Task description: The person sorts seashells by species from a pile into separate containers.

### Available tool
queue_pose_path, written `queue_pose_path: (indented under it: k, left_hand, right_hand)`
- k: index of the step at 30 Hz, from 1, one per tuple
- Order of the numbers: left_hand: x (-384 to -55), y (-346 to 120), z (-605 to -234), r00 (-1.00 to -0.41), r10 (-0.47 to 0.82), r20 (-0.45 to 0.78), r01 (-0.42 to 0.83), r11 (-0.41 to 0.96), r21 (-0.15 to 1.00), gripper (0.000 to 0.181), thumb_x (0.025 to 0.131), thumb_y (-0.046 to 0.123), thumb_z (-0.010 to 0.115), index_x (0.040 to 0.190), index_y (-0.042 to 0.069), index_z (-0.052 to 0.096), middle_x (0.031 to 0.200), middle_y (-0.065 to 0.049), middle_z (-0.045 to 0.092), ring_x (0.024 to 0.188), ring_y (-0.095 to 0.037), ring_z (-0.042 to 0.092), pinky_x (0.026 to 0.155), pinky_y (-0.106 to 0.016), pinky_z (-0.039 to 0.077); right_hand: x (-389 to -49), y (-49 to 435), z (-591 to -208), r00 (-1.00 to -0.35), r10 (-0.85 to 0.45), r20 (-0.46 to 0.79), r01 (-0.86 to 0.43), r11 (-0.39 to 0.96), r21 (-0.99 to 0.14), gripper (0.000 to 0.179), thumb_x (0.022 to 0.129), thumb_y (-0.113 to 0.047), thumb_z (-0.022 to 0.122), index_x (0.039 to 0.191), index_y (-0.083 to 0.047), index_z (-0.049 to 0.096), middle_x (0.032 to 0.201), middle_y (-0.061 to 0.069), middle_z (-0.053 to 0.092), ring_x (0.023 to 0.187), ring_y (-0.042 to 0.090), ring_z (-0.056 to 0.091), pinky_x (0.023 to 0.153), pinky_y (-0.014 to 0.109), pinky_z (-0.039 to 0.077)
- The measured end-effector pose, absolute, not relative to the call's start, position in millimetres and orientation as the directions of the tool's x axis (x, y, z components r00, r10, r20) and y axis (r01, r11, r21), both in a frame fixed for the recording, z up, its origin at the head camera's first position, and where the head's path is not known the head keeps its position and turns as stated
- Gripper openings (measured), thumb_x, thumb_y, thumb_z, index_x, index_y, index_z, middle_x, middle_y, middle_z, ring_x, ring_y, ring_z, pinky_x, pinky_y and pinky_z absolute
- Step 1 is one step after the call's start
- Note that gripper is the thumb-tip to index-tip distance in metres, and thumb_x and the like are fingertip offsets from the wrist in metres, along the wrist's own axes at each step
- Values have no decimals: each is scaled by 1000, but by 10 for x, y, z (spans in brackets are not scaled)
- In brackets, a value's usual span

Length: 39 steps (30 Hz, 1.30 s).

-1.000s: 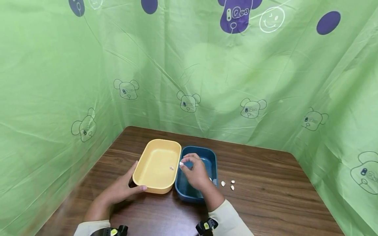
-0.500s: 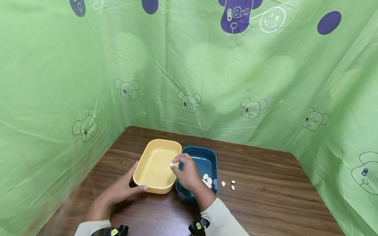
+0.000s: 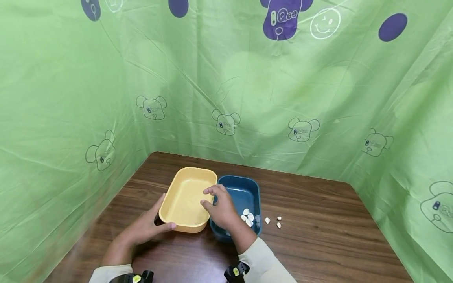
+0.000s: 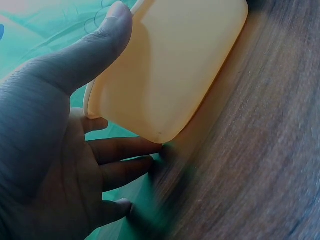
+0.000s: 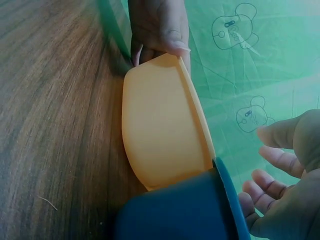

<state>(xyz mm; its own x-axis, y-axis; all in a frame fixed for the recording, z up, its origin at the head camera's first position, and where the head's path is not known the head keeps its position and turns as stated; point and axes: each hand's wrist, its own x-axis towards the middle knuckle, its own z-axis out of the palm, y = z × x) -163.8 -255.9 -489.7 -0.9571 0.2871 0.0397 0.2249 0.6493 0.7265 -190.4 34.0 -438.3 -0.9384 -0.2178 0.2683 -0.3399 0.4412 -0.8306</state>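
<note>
The left hand grips the yellow tray while the right hand, loosely spread and empty, might, if lowered carelessly, jolt the blue tray of white pieces beside 3 loose pieces on the worktop.

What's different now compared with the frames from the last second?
The right hand has moved left, its fingertips going from over the blue box to over the yellow box, and has let go of the white piece it pinched; where that landed is unclear. White pieces in the blue box are now uncovered. Unchanged: both boxes, the left hand holding the yellow one, three loose pieces.
</note>
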Motion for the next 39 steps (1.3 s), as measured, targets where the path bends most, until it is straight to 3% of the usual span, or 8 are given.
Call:
queue_pose_path:
  k: [10, 19, 33, 39]
  left_hand:
    - [-1643, -2573, -4890, -955, 294, 37, 227, 649, 726, 121, 95, 50, 83, 177, 12, 2, 166, -39, 41, 149, -56, 49, 118, -72, 41]
    - [-1632, -2580, -4879, -958, 288, 14, 210, 666, 716, 122, 95, 51, 82, 177, 12, 2, 166, -40, 40, 149, -57, 49, 118, -73, 42]
    - [-1634, -2581, -4894, -958, 285, 17, 209, 660, 722, 122, 95, 51, 83, 177, 13, 2, 165, -39, 41, 149, -57, 49, 118, -74, 41]
    - [-1640, -2569, -4903, -959, 284, 20, 209, 654, 727, 122, 94, 52, 83, 177, 12, 2, 166, -38, 41, 150, -57, 47, 119, -74, 40]
  right_hand:
    - [-1859, 460, -4335, -949, -219, 228, -303, 424, -853, 20, 100, -10, 79, 119, -5, 74, 130, 16, 62, 124, 42, 58, 79, 28, 49]
    - [-1827, 656, -4324, -951, -190, 245, -305, 431, -849, 20, 101, -12, 79, 119, -5, 75, 133, 13, 64, 126, 37, 60, 93, 51, 58]
    - [-1830, 1138, -4315, -948, -83, 306, -308, 463, -831, 17, 100, -7, 79, 117, -4, 77, 131, 12, 67, 125, 36, 61, 91, 46, 51]
    - [-1829, 1346, -4323, -946, 7, 324, -285, 460, -841, 13, 99, -3, 78, 111, -7, 79, 130, 11, 69, 132, 34, 62, 114, 58, 48]
